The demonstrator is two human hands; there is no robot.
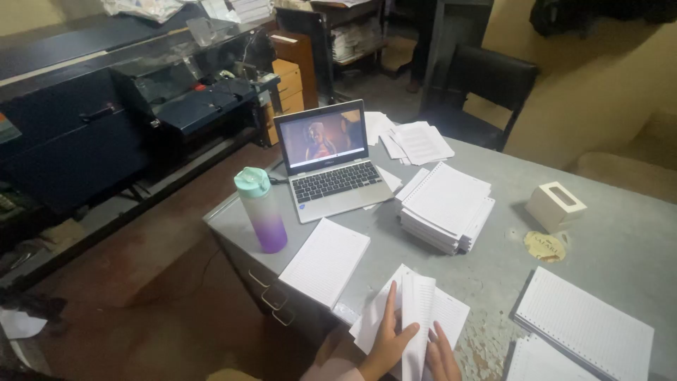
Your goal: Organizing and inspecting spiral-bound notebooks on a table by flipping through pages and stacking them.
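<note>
The person's left hand (388, 346) lies flat on a small pile of lined, punched sheets (412, 317) at the near edge of the grey desk (620, 247), index finger stretched up along the paper and the other fingers spread to press it down — a hold that keeps the loose sheets from sliding. The right hand (443, 355) sits just beside it on the same pile, fingers slightly curled against the paper edge; whether they pinch a sheet cannot be told. One narrow sheet stands folded or lifted between the two hands. The pile sits directly before the person, within easy reach. Five further groups of paper lie on the desk: one single lined sheet (326, 259) to the left, one thick stack (446, 206) at the centre, one loose scatter of printed pages (412, 141) behind it, and two punched pads (585, 328) at the right, one overlapping the other. One open laptop (326, 164) faces the person, its screen lit, set back from the working area. One purple bottle with a teal cap (261, 210) stands upright near the left corner — apart from the paper. One small white box (556, 204) with a slot in its top and one round tan disc (544, 247) lie to the right of the stack. One dark chair (486, 88) stands behind the desk.
</note>
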